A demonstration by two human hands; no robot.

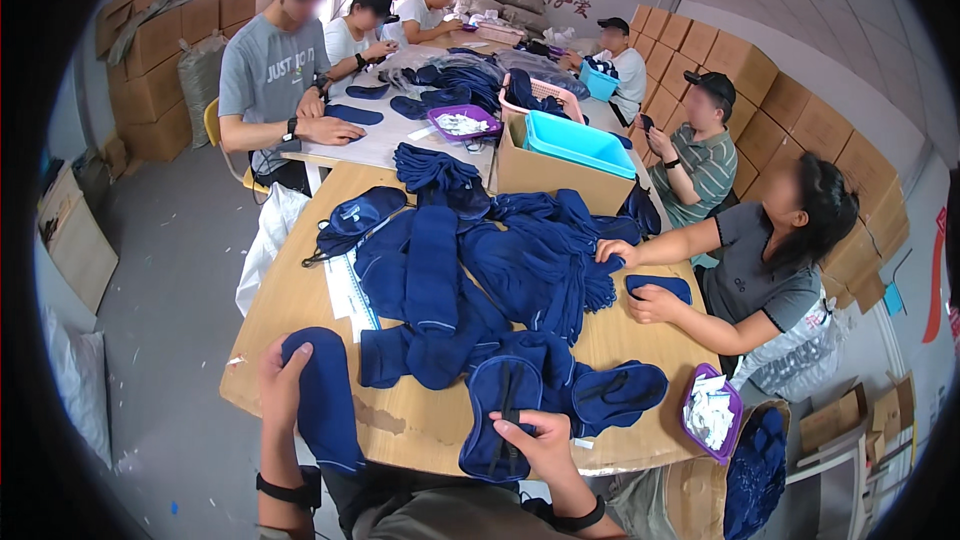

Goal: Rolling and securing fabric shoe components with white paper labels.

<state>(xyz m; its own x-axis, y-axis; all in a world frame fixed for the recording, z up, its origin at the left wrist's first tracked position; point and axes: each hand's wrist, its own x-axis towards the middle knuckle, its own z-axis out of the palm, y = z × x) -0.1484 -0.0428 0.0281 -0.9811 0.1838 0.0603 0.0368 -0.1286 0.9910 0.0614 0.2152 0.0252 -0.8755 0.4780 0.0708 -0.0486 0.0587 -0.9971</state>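
Note:
My left hand (pixel 285 380) grips a long navy sock (pixel 325 405) at the table's near left edge, thumb on its face; a pale line crosses its lower end. My right hand (pixel 540 445) pinches black straps on a navy eye mask (pixel 490 390) with a bound edge. The mask hangs over the near table edge. Just right of it lies another navy eye mask (pixel 620 398). Beyond both hands spreads a heap of navy socks (pixel 525 260). A further mask (pixel 362 212) with a pale print rests at the heap's far left, near white printed strips (pixel 350 290).
A purple basket of white tags (pixel 710 410) sits at the near right corner, above a carton of navy pieces (pixel 755 475). Light-blue bins (pixel 580 145) stand in a carton across the table. A co-worker (pixel 770 260) at right handles a folded navy piece; several others sit or stand farther off.

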